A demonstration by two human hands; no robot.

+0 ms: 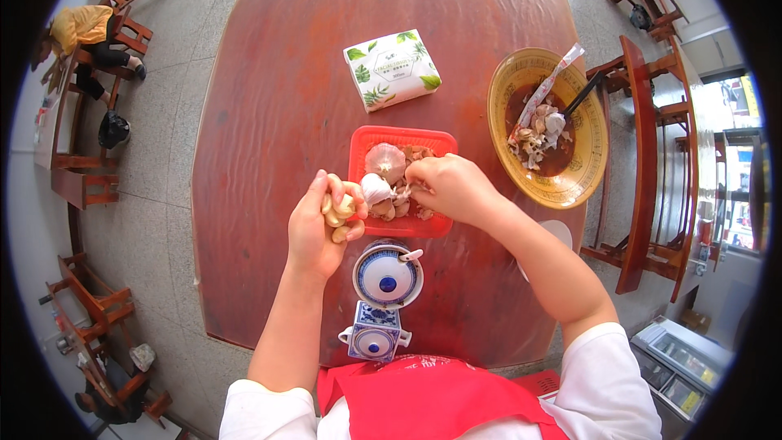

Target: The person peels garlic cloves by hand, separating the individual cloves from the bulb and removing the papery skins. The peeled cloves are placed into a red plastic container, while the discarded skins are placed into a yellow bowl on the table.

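Note:
My left hand (317, 226) is cupped around several peeled garlic cloves (339, 211), just left of a red plastic basket (402, 230). Inside the basket lie whole garlic bulbs (386, 162), unpeeled cloves and loose skins. Over the basket's right side, my right hand (452, 186) has its fingertips down among the garlic; whether they pinch a piece is hidden. Farther right, a yellow patterned bowl (498, 128) holds reddish-brown liquid, garlic skins (537, 134), a crumpled paper wrapper (550, 82) and a black utensil handle (583, 96).
A facial tissue pack (393, 70) lies beyond the basket on the wooden table (275, 91). Nearer me stand a lidded blue-and-white jar (379, 275) with a spoon and a square lidded pot (374, 333). A person in yellow (82, 24) sits at the far left, apart from my hands.

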